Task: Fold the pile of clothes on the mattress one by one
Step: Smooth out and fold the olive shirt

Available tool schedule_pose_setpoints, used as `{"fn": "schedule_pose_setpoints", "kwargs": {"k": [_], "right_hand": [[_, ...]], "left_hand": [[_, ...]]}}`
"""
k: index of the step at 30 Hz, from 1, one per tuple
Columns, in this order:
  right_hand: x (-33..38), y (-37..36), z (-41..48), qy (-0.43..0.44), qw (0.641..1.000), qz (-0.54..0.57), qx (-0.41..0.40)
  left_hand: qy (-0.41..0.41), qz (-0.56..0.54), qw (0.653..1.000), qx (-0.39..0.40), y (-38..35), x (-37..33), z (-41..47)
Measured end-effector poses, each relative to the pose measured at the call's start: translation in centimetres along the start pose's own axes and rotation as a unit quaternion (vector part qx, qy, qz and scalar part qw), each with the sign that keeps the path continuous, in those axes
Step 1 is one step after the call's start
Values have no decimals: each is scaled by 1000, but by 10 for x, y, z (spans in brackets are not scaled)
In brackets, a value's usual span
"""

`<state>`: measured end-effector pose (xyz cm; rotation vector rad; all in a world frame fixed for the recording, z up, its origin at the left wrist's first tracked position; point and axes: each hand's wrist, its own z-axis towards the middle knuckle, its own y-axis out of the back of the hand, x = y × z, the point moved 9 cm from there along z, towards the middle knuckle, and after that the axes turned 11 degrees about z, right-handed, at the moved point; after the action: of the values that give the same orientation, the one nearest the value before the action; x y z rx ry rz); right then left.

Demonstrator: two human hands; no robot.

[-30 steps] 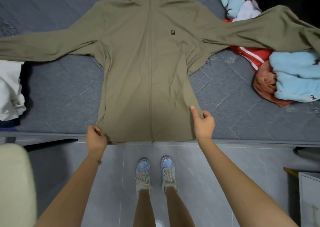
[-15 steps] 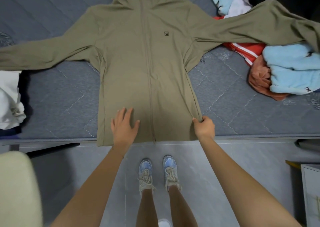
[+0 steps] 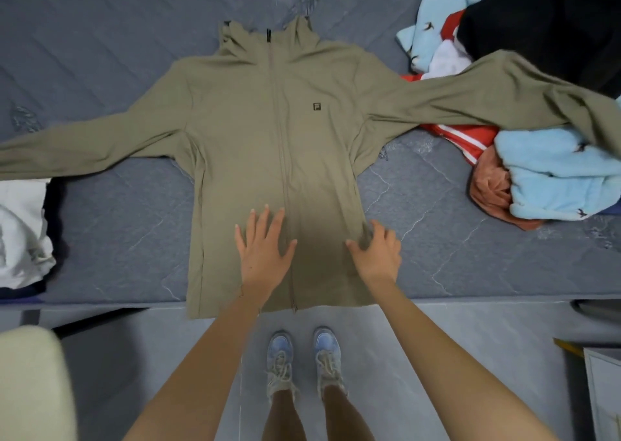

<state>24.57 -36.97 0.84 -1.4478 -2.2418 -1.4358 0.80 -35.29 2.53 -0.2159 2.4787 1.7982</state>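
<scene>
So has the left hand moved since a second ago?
Yes. The left hand let go of the olive jacket at its lower left hem corner and slid inward and up; it now lies flat beside the zipper.

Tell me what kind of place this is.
Most likely a bedroom at home, though that is a guess. A bare grey quilted mattress serves as the work surface, an olive zip jacket lies spread on it beside a heap of unfolded clothes, and the person stands on a tiled floor.
</scene>
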Motion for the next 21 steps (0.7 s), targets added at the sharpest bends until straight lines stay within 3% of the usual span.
{"fn": "schedule_pose_setpoints", "kwargs": {"k": [9, 21], "right_hand": [[104, 29, 47, 98, 993, -66, 18], [130, 124, 140, 73, 995, -51, -38]], "left_hand": [[-26, 1, 999, -34, 58, -35, 88], [-127, 29, 991, -34, 81, -129, 184]]}}
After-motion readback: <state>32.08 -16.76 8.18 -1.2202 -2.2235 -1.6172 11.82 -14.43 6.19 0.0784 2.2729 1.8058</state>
